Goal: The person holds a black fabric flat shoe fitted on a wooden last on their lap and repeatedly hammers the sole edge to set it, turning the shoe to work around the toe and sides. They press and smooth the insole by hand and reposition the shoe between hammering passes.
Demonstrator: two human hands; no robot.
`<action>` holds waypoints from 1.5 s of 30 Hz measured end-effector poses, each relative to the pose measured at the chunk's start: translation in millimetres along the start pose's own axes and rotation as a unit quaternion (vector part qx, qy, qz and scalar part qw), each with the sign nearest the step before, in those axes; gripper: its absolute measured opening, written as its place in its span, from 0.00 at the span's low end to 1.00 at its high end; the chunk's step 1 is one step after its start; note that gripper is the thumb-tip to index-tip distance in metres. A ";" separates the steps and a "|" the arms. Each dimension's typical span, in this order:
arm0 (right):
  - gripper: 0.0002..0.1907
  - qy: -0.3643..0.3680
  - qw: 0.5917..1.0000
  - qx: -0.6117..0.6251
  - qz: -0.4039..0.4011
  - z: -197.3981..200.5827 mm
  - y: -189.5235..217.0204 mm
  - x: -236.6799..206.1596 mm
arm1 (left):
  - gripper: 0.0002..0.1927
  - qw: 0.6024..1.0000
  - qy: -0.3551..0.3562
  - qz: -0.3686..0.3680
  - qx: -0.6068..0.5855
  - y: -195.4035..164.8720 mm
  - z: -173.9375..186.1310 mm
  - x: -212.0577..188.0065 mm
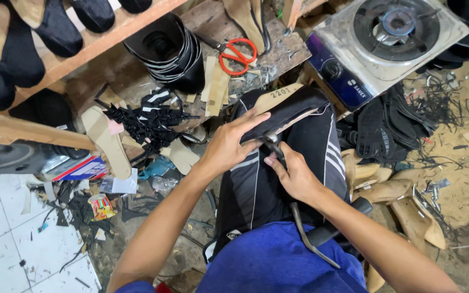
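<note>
1. Across the person's lap, a black shoe upper on its last (286, 111) lies sole side up, its tan insole facing the camera, resting on the black trouser leg (278, 179).
2. Beyond the knee, a single-burner gas stove (386, 40) stands well apart; a stack of black soles (172, 51) sits to the left.
3. The left hand (229, 146) holds the near edge of the shoe, its grip closed on the upper.
4. The right hand (294, 176) has its grip closed on metal lasting pincers (278, 154), whose nose meets the upper's edge.
5. Risk, as judged: excess pull could tear the upper; a slipping nose could pinch the left fingers just beside it.
6. Red-handled scissors (237, 54) lie on the wooden surface (278, 49).
</note>
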State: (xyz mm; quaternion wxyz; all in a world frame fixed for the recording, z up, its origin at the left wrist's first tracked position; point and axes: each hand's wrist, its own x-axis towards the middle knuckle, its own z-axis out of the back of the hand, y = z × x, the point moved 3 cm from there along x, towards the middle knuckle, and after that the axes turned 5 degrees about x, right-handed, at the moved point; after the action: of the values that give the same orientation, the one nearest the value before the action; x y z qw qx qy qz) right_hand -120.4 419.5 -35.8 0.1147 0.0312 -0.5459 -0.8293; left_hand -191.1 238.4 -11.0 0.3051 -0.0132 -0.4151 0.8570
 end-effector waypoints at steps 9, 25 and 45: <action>0.09 0.083 0.985 0.014 -0.152 17.4 1.3 11.4 | 0.36 1.000 -0.007 0.000 -0.005 -1.3 -4.3 4.9; 0.11 -0.001 0.938 -0.326 0.119 -6.8 -7.8 11.8 | 0.26 0.999 0.037 0.015 0.018 9.7 -1.8 10.2; 0.09 0.008 0.975 -0.215 -0.046 26.8 -30.8 0.4 | 0.29 0.993 0.027 -0.007 0.111 5.3 -31.0 30.2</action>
State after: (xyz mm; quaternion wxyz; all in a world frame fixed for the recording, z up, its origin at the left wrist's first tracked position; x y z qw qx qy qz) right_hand -130.4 455.1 -53.1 0.0845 0.0371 -0.3517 -0.9315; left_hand -209.8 273.9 -28.2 0.3212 0.0006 -0.3096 0.8950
